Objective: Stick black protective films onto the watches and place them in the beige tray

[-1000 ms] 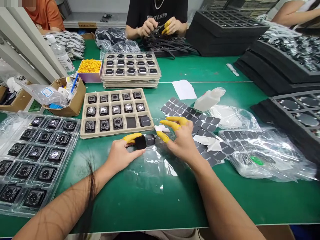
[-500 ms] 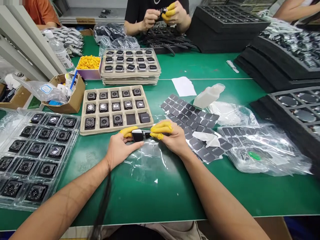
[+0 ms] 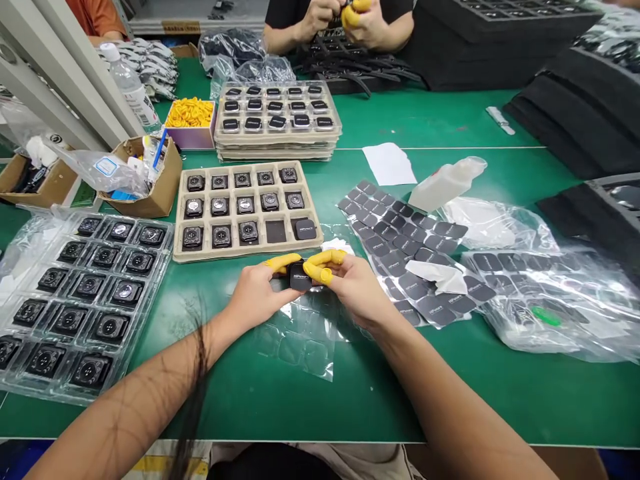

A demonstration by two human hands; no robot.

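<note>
A smartwatch body (image 3: 300, 280) without a strap is held up at the middle of the bench, with a dark, white-lettered film lying over its face. My left hand (image 3: 257, 290), with yellow finger covers, is closed on its left side, thumb along the lower edge. At its upper right, my right hand (image 3: 355, 287), also in yellow finger covers, has fingers bent against the film and the watch. Beneath my hands lies a clear plastic sheet (image 3: 295, 343) with square outlines. A beige tray (image 3: 240, 251) of watch bodies stands just beyond; one front-row pocket holds no watch.
Left is a clear tray (image 3: 117, 363) of watch bodies. Sheets of dark films (image 3: 400, 247) lie right, with a crumpled white paper (image 3: 440, 277), a white bottle (image 3: 447, 183) and plastic bags (image 3: 565, 327). Stacked trays (image 3: 277, 143) stand behind. A co-worker's hands (image 3: 345, 20) work across the bench.
The watch's glossy face, bare before, now carries the dark lettered film that was beside it at my right fingers. My hands have come closer together. The whole view has shifted slightly.
</note>
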